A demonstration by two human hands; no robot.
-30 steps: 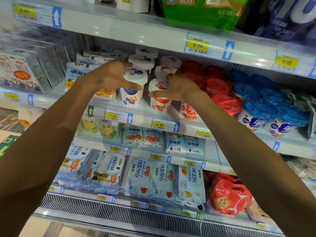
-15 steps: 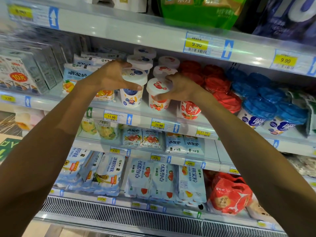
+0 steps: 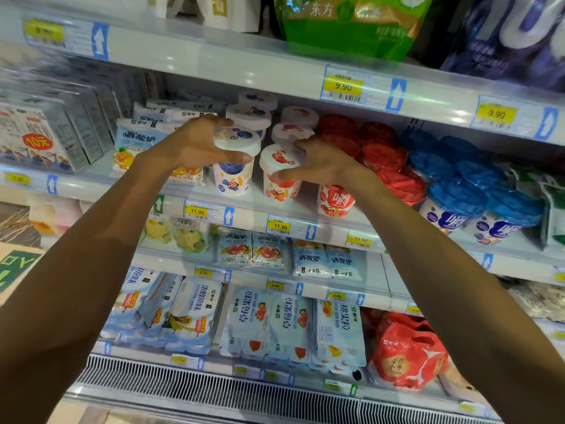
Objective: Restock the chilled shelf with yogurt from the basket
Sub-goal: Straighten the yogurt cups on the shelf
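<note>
As you reach up to the chilled shelf (image 3: 253, 206), left hand (image 3: 195, 145): your fingers curl over the white lid of the blueberry yogurt cup (image 3: 234, 175), thumb hooked under the lid's rim, clamped on it.
Right hand (image 3: 321, 163): your fingers wrap the lid of the strawberry yogurt cup (image 3: 281, 188), thumb pressed to its side, gripping it.
Blueberry yogurt cup: front row of the shelf, above the 11.90 price tag (image 3: 197, 211), with matching cups lined up behind.
Strawberry yogurt cup: just beside the blueberry one on its right, a narrow gap between them.
Bases: you cannot tell whether either cup rests on the shelf.
Neighbours: red-lidded cups (image 3: 385, 154) right of your right hand, blue-lidded cups (image 3: 458, 191) beyond them.
</note>
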